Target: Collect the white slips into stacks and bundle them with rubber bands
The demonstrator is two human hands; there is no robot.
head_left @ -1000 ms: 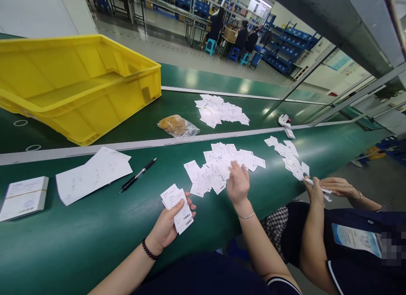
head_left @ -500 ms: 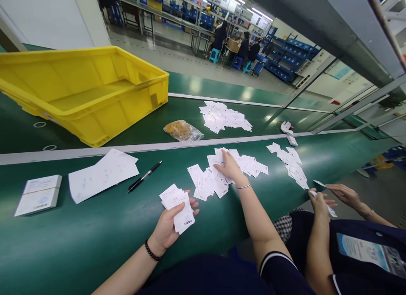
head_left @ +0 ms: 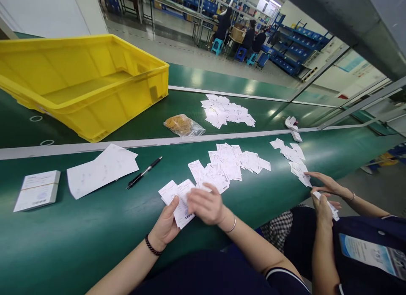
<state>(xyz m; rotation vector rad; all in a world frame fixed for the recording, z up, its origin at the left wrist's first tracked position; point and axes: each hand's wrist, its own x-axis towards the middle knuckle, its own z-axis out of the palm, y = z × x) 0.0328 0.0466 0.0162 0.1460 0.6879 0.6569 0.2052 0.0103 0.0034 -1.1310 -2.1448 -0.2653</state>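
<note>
Holding white cards (head_left: 181, 216) above the green counter (head_left: 95, 227), close to its near edge!
Pinching them between thumb and fingers of the left hand (head_left: 165, 227); curling the right hand (head_left: 206, 205) at their right side, too blurred to tell whether gripping one. Facing a loose card pile (head_left: 226, 163) just beyond, toward the far edge.

Paper cards (head_left: 182, 213), smooth glossy worktop (head_left: 95, 235)

Near the tabletop's (head_left: 79, 244) back edge lie, left to right, a bundle (head_left: 36, 190), sheets (head_left: 103, 167), a pen (head_left: 144, 173) and a card pile (head_left: 228, 161). Behind that edge (beyond the rail (head_left: 152, 142)) sit a bin (head_left: 123, 104), then rightward a bag (head_left: 182, 125) and a second pile (head_left: 226, 111).
</note>
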